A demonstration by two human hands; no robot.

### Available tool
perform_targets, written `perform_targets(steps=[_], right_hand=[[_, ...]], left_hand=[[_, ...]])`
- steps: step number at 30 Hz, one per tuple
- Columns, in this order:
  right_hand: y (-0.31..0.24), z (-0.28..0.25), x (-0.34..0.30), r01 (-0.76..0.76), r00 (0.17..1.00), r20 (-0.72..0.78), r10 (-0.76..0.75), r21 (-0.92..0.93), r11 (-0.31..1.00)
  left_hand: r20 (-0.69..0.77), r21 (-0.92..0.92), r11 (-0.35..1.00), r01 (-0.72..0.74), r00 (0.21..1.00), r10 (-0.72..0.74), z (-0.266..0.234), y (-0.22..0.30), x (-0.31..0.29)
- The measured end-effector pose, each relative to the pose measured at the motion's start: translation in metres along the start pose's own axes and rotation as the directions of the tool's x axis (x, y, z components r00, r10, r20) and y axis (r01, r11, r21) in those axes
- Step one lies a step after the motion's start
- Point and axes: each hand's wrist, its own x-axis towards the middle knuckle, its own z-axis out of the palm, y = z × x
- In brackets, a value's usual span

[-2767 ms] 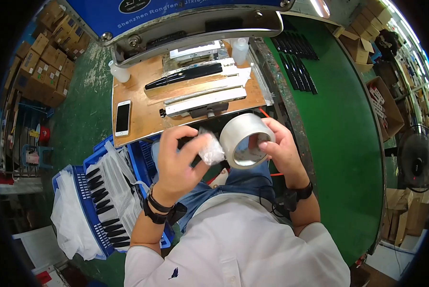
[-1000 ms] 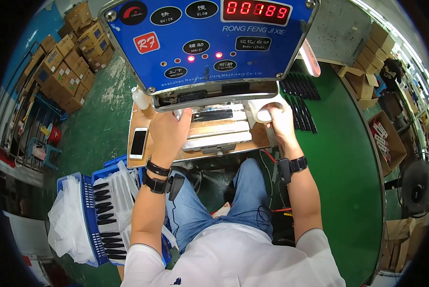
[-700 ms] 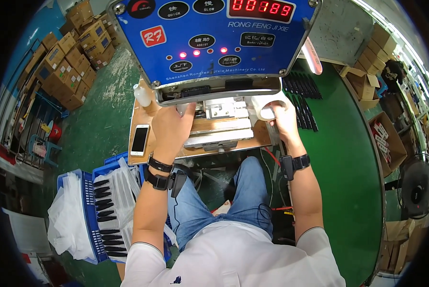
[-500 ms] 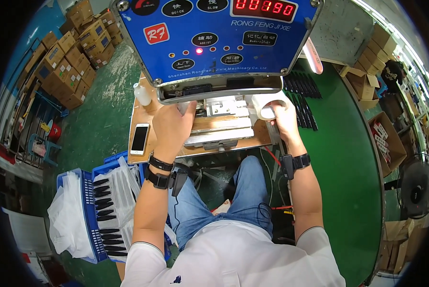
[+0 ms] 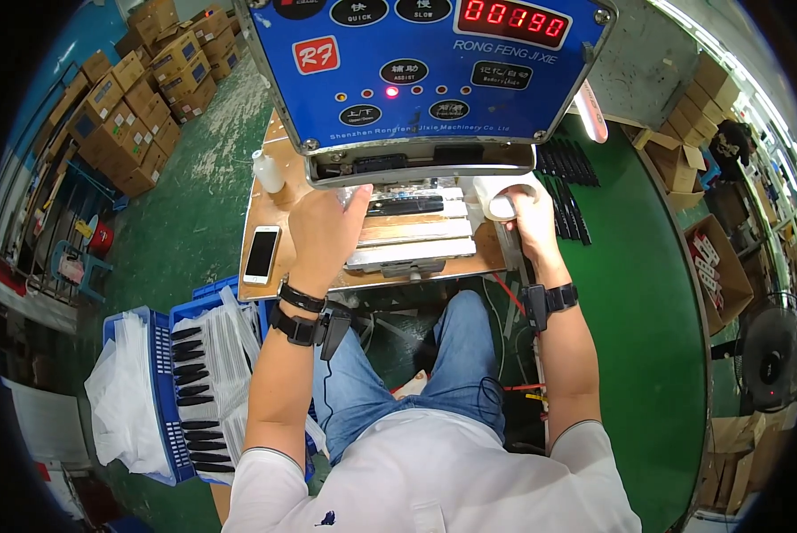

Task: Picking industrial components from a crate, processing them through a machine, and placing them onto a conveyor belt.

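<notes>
My left hand [image 5: 323,229] is beside the left end of the metal fixture [image 5: 407,235], thumb pointing up and fingers curled. What those fingers hold is hidden. A shiny black elongated piece [image 5: 407,204] lies across the fixture, just right of that thumb. My right hand [image 5: 533,218] is closed on a white hollow roll [image 5: 494,191] at the fixture's right end. Over both hands hangs the blue control panel [image 5: 416,80] of a machine, with a lit red display; its lower housing hides the back of the fixture.
On the wooden table [image 5: 305,277] stand a white bottle [image 5: 269,172] and a white phone [image 5: 261,254]. Several black pieces [image 5: 569,209] lie on the green surface at right. Blue crates [image 5: 162,382] at lower left hold sleeved black-ended pieces [image 5: 207,400]. A fan [image 5: 772,360] is far right.
The black piece now shows on the fixture, where bare metal was visible before. My left hand has shifted little against the fixture, and my right hand stays on the roll. The view has moved slightly.
</notes>
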Motion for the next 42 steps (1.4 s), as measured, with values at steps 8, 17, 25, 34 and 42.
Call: perform_targets(steps=[8,17,25,34,42], right_hand=[[0.001,0.001,0.001,-0.011,1.0,-0.001,0.011,0.01,1.0],[0.01,-0.006,0.004,-0.032,0.999,0.027,0.033,-0.008,0.999],[0.039,-0.015,0.013,0.168,0.986,0.035,-0.165,-0.17,0.971],[0.044,-0.014,0.015,0.244,0.97,0.047,-0.24,-0.218,0.945],[0.048,-0.017,0.014,0.253,0.967,0.11,-0.232,-0.265,0.93]], left_hand=[[0.122,0.099,0.994,0.045,0.991,-0.058,-0.005,0.0,0.002],[0.043,0.053,0.997,-0.048,0.998,0.046,0.0,-0.004,0.003],[0.031,0.028,0.999,-0.042,0.999,0.041,-0.003,-0.001,0.004],[0.095,0.104,0.995,-0.008,0.995,-0.002,-0.007,0.002,0.005],[0.049,0.103,0.995,-0.007,0.999,0.002,-0.005,0.003,0.005]])
